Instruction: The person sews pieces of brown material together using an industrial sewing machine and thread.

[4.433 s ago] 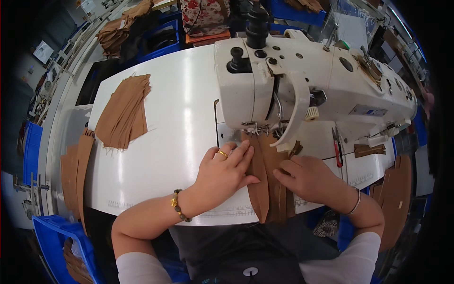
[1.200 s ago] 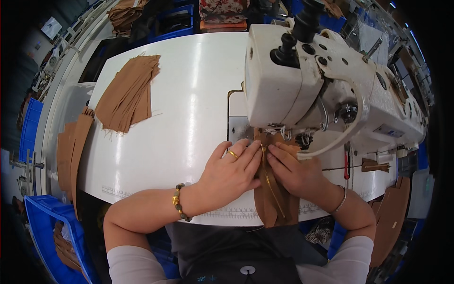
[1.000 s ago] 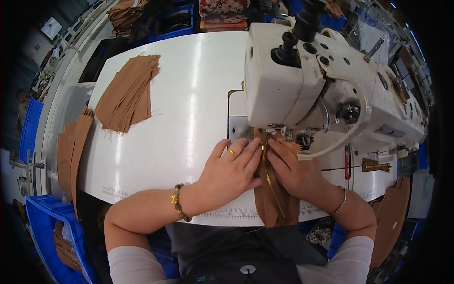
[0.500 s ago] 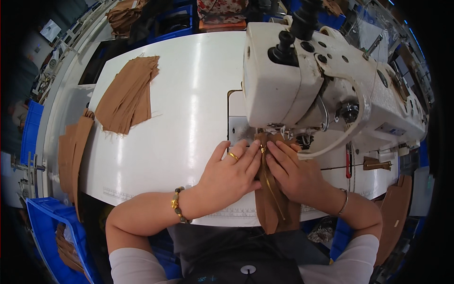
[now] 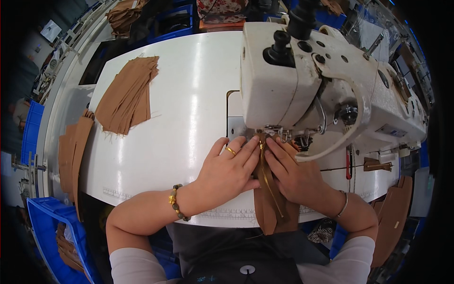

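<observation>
While the left hand (image 5: 226,169) and right hand (image 5: 299,177) flank one gold zipper (image 5: 269,183) on brown cloth (image 5: 266,215), each grip rests flat, unclenched. One sewing machine (image 5: 274,85) stands ahead.

Head camera: worn on the person's head, looking steeply down and forward.
Hands (image 5: 224,173): close, just below the view's middle.
Bench (image 5: 175,132): seen from above its near side, straight edges bowed by the wide fisheye.
Sewing machine (image 5: 272,85): near, upper right of view.
Rim: dark, its outermost surroundings perhaps too dim to tell.
</observation>
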The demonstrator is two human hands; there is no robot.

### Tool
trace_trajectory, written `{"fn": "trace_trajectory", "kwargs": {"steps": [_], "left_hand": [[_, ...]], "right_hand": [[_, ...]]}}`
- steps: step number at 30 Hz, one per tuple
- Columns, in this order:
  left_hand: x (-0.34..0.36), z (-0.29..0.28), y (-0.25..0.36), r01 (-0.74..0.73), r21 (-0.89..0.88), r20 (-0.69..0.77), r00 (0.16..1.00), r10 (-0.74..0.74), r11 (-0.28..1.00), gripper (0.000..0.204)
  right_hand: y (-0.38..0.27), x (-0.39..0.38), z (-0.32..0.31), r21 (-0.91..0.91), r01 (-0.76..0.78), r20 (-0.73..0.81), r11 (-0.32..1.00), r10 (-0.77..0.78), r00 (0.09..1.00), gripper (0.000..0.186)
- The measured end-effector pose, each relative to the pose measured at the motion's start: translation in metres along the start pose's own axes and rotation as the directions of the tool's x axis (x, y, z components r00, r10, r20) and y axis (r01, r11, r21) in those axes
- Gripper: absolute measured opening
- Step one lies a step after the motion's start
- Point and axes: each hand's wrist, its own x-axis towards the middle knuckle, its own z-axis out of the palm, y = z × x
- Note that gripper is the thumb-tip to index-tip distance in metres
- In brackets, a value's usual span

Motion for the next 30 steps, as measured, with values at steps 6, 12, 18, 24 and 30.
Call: {"fn": "trace_trajectory", "kwargs": {"steps": [6,12,18,24,30], "left_hand": [[0.003,0.002,-0.002,0.017,0.006,-0.025,1.0,-0.017,1.0,0.082],[0.007,0.004,-0.003,0.049,0.016,-0.068,0.997,-0.048,0.999,0.079],[0.011,0.004,-0.006,0.046,0.012,-0.097,0.994,-0.045,0.999,0.076],[0.008,0.003,-0.003,0.002,0.101,-0.086,0.996,0.007,0.995,0.071],[0.006,0.008,0.006,-0.176,0.173,-0.181,0.961,0.207,0.969,0.054]], "right_hand": [[0.002,-0.001,0.002,-0.034,-0.02,0.014,0.999,0.021,1.0,0.059],[0.006,0.0,0.006,-0.045,-0.036,-0.03,0.998,0.035,0.999,0.057],[0.009,0.001,0.006,-0.073,-0.053,0.0,0.996,0.053,0.999,0.056],[0.007,0.009,0.007,0.008,-0.049,-0.155,0.999,0.05,0.987,0.022],[0.01,-0.023,-0.027,-0.074,-0.141,-0.079,0.987,0.135,0.988,0.034]]}}
